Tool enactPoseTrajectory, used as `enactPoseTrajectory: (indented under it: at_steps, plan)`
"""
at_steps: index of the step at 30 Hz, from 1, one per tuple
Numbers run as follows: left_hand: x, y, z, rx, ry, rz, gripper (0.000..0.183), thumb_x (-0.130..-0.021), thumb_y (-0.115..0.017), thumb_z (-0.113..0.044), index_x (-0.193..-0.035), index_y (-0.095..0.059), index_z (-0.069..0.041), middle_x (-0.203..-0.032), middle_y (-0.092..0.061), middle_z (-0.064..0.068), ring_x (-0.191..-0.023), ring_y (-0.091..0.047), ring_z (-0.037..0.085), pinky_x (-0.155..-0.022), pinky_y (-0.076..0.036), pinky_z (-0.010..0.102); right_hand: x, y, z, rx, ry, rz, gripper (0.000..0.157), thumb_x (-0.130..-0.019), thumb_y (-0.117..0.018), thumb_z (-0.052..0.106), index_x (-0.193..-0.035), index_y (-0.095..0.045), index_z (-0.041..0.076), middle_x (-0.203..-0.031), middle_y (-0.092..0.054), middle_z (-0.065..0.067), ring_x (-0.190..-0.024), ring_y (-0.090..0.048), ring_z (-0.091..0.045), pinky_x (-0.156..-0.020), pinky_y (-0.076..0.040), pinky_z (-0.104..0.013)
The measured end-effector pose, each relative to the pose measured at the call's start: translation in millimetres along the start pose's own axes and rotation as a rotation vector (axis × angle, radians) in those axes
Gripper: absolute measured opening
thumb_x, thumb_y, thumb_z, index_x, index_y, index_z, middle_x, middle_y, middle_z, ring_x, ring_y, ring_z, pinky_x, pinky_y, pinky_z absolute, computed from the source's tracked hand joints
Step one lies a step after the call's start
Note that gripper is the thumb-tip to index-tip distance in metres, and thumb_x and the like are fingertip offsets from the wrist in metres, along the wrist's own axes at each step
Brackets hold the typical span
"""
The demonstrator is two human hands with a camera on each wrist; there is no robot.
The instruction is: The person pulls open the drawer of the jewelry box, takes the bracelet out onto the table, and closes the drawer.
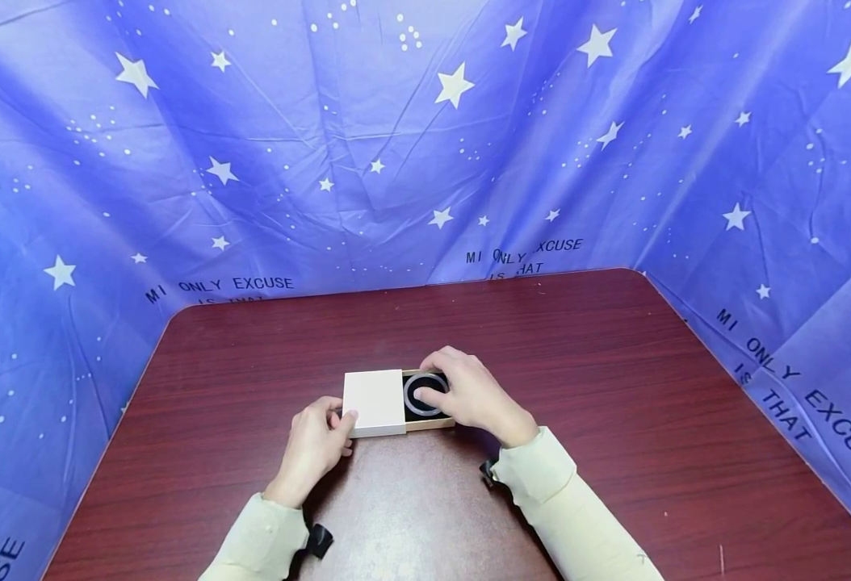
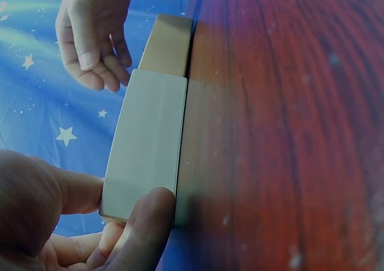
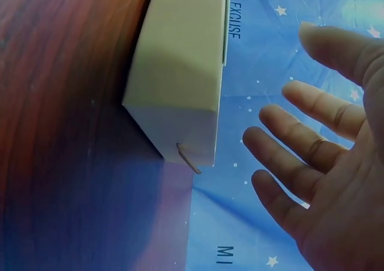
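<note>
A white box sleeve (image 1: 373, 399) lies on the table, with a tan drawer (image 1: 429, 424) slid partway out of its right side. Inside the drawer, on a black lining, rests a pale, shiny bangle-like ring (image 1: 407, 395). My left hand (image 1: 314, 440) grips the sleeve's left end, its thumb at the near corner in the left wrist view. Over the drawer's outer end hovers my right hand (image 1: 479, 395), thumb overlapping the ring in the head view. Its fingers (image 3: 294, 145) are spread and only slightly bent in the right wrist view, holding nothing.
A small cord tab (image 3: 189, 159) sticks out from the drawer's end face. The dark red wood table (image 1: 542, 339) runs back to a blue star-printed curtain (image 1: 396, 105) hanging behind and at both sides. Both wrists carry small black devices (image 1: 319, 541) at the cuffs.
</note>
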State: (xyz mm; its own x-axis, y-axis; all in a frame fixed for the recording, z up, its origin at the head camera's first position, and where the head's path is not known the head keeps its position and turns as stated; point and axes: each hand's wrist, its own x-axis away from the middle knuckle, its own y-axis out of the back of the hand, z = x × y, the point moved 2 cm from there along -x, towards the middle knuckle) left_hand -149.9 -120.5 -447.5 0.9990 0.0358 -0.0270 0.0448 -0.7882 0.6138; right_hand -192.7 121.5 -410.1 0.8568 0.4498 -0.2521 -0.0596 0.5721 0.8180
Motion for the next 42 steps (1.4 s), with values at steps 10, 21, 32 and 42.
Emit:
enactPoseTrajectory:
  at_steps: [10, 21, 32, 42]
  plan:
    - [0.5, -0.1, -0.5, -0.004, -0.005, 0.001, 0.033, -0.089, -0.065, -0.017, -0.113, -0.061, 0.005, -0.064, -0.055, -0.002, -0.046, -0.062, 0.008, -0.055, -0.053, 0.023, 0.5, -5.9, 2.6, 0.126, 0.0, 0.029, 0.031, -0.087, -0.068, 0.036, -0.106, -0.066, 0.013, -0.106, -0.062, 0.0, -0.103, -0.056, -0.018, -0.098, -0.038, -0.041]
    - [0.7, -0.4, 0.7, -0.011, -0.01, 0.005, 0.033, -0.089, -0.065, -0.017, -0.114, -0.06, 0.005, -0.065, -0.054, -0.001, -0.047, -0.062, 0.007, -0.055, -0.052, 0.022, 1.7, -11.6, 4.4, 0.214, -0.003, 0.071, 0.037, -0.087, -0.067, 0.038, -0.113, -0.064, 0.012, -0.11, -0.059, 0.001, -0.109, -0.054, -0.016, -0.103, -0.035, -0.039]
    - [1.8, -0.7, -1.7, -0.003, -0.011, -0.005, 0.033, -0.089, -0.065, -0.016, -0.113, -0.06, 0.006, -0.065, -0.055, 0.0, -0.045, -0.062, 0.009, -0.052, -0.053, 0.023, 2.2, -13.0, 4.9, 0.261, 0.008, 0.043, 0.037, -0.086, -0.068, 0.034, -0.115, -0.064, 0.012, -0.108, -0.059, -0.001, -0.105, -0.055, -0.021, -0.098, -0.04, -0.041]
    - [1.3, -0.2, -1.0, -0.007, 0.002, 0.002, 0.034, -0.089, -0.065, -0.017, -0.115, -0.06, 0.005, -0.065, -0.056, -0.001, -0.046, -0.062, 0.008, -0.054, -0.053, 0.023, 2.9, -16.6, 5.6, 0.339, -0.009, 0.053, 0.04, -0.085, -0.067, 0.039, -0.116, -0.063, 0.014, -0.108, -0.059, 0.0, -0.103, -0.057, -0.021, -0.102, -0.037, -0.041]
